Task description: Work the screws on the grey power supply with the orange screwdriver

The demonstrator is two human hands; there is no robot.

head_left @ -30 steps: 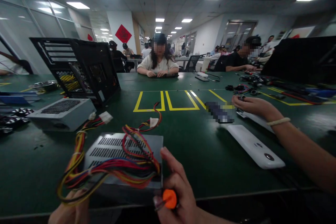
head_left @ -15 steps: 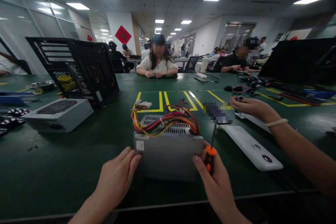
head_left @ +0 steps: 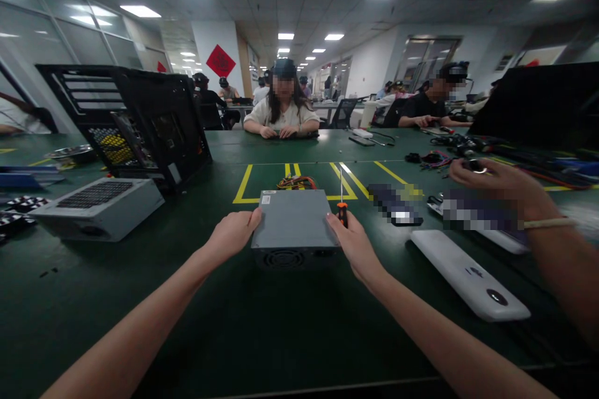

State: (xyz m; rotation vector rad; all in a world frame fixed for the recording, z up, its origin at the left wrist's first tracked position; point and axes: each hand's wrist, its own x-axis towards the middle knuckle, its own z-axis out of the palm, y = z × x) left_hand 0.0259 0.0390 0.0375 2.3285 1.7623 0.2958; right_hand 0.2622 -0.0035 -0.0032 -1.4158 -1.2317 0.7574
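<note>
A grey computer power supply [head_left: 296, 219] is gripped from both sides, its fan grille and socket facing me. Its bundle of coloured cables [head_left: 297, 182] shows beyond the far edge. My left hand [head_left: 236, 230] is closed on the left side of the case, thumb near the top edge. My right hand [head_left: 355, 242] clasps the right side and also keeps a screwdriver [head_left: 343, 214] with an orange and black handle in its fingers, the shaft pointing up and away. Whether the case touches the table is hard to make out.
On the left stand an open black computer case [head_left: 154, 124] and a second power supply [head_left: 100, 206]. To the right lie a white device [head_left: 470, 274] and a phone [head_left: 397, 206]. Another person's hand [head_left: 505, 190] reaches in there. A person [head_left: 283, 106] sits opposite. Yellow tape [head_left: 243, 184] marks the green table.
Both my hands have moved forward with the power supply and tipped it away from me, so the cables now lie behind it. The other person's hand at right has shifted rightward.
</note>
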